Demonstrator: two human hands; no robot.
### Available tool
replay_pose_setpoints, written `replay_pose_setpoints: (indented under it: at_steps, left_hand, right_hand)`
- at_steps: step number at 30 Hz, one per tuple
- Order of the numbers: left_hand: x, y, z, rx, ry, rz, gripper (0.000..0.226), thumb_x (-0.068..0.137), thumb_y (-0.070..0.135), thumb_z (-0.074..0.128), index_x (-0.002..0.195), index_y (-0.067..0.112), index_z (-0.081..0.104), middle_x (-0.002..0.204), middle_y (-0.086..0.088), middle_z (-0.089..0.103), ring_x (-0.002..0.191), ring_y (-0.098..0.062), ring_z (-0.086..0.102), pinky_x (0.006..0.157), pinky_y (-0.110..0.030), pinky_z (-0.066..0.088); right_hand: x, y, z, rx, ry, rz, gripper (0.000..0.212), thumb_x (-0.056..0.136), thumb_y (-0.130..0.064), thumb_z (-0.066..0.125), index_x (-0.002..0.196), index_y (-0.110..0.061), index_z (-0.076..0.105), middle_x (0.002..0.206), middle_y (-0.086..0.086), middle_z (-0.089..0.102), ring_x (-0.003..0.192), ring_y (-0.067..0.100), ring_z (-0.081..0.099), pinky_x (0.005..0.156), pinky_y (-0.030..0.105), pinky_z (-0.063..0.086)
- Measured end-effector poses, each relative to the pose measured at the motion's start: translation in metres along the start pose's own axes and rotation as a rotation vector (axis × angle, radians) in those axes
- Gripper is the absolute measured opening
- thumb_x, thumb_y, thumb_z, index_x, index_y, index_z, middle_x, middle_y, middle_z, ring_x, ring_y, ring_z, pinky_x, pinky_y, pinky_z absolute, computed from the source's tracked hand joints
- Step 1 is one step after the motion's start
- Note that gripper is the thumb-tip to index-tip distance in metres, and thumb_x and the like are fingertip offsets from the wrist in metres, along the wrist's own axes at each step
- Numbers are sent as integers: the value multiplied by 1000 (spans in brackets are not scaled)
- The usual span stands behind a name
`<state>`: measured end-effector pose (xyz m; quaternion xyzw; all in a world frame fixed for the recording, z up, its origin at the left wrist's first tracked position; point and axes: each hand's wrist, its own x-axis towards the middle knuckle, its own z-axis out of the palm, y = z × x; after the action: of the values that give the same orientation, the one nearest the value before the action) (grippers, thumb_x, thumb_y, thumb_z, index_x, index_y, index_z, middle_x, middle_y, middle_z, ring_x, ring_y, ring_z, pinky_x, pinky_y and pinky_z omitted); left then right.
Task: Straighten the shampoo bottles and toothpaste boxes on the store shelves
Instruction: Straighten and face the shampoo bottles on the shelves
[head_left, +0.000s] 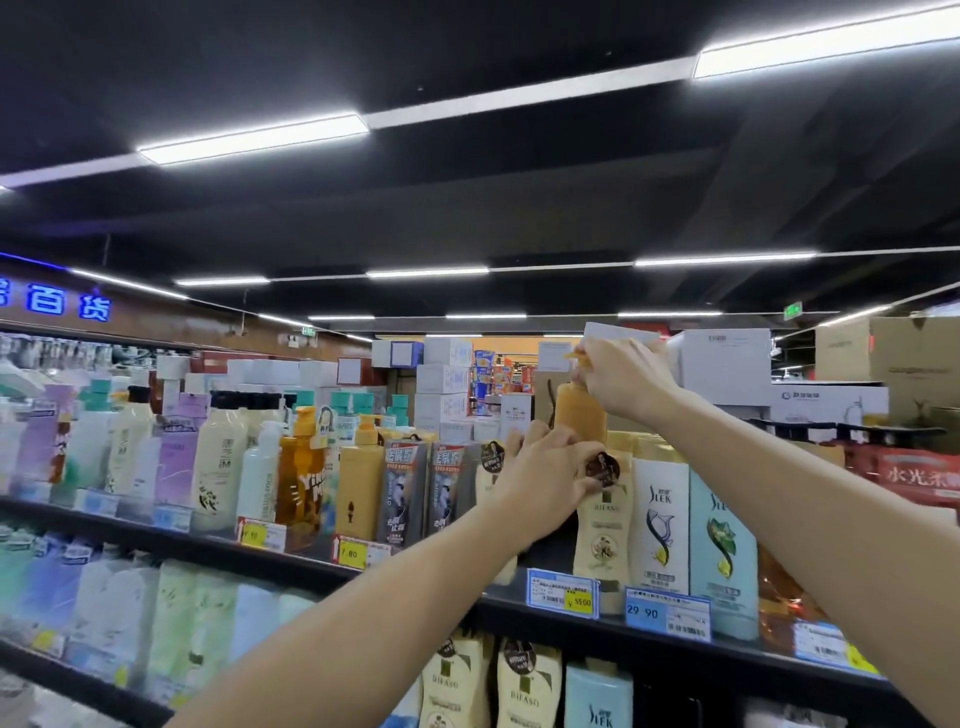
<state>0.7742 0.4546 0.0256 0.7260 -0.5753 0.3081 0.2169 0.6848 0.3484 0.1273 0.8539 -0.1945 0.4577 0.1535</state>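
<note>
Orange pump bottle upright, spout pointing left, right hand pinching pump, left hand fingers gripping body

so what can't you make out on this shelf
Head view:
- Pump of the yellow bottle: covered by the right grip.
- Most of the cream bottle: behind the left grip.
- Top of the orange bottle: behind the right forearm.
- Print on the price tags: too small.
- The far-left bottles: blurred.

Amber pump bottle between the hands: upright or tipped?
Upright. The amber pump bottle stands vertical, pump end up; the right hand pinches its top and the left hand grips its lower body.
</note>
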Motion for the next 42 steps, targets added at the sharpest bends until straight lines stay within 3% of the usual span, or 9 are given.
replay_pose_setpoints:
  at_steps: [6,9,12,14,22,25,31,36,42]
  left_hand:
    - [-5,-42,-16,-67,220,20,36,100,42,49,132,28,56,131,9,58,127,-15,38,109,-44,32]
    - [3,-73,-28,53,-87,-55,43,99,47,45,136,26,52,132,2,58,130,-23,40,113,-51,24]
    - [15,-90,-36,86,-408,-23,20,94,36,51,110,26,58,102,5,61,111,-24,54,109,-57,24]
    - [19,-97,-37,74,-457,22,30,93,31,58,123,27,55,103,7,58,115,-22,55,111,-54,25]
    - [26,-94,-39,-264,-440,100,40,90,29,71,127,22,57,110,8,66,105,-13,62,99,-41,49]
    - [28,-85,-37,-316,-384,141,43,90,28,72,128,15,58,114,3,66,106,-15,62,95,-33,48]
    - [34,-72,-19,-347,-295,150,57,84,35,78,133,13,56,126,-3,61,115,-19,57,94,-29,45]
    - [37,-75,-14,-349,-271,152,51,84,33,78,129,16,59,126,-1,61,115,-17,56,92,-28,44]
    - [40,-77,-15,-341,-246,166,36,90,31,71,125,22,66,116,3,65,107,-15,59,88,-28,47]
  right_hand:
    - [16,-9,8,76,-29,17,25,100,-29,54,121,-18,62,99,2,67,91,23,62,90,45,47]
    - [20,-11,8,107,5,28,26,99,-32,54,121,-18,62,93,-1,63,86,19,57,84,36,41]
    - [19,-16,6,54,10,59,20,100,-34,52,112,-21,61,93,-3,59,85,19,52,83,35,27]
    - [18,-19,7,12,4,67,15,100,-33,51,99,-22,60,86,-5,57,85,20,54,82,36,25]
    - [13,-24,8,-27,-54,114,15,96,-30,53,90,-21,63,85,0,64,80,21,56,73,38,40]
    - [16,-19,6,-90,-39,145,15,95,-32,52,93,-23,64,88,0,66,87,25,60,91,48,38]
    - [17,-17,7,-94,-14,138,18,97,-28,50,101,-19,66,92,2,67,90,25,60,89,45,33]
    - [13,-13,16,-13,-24,136,14,98,-28,54,97,-19,64,90,3,66,85,23,60,75,38,39]
    - [14,-11,26,-57,-32,135,17,99,-32,54,95,-20,65,91,4,66,84,23,58,84,44,39]
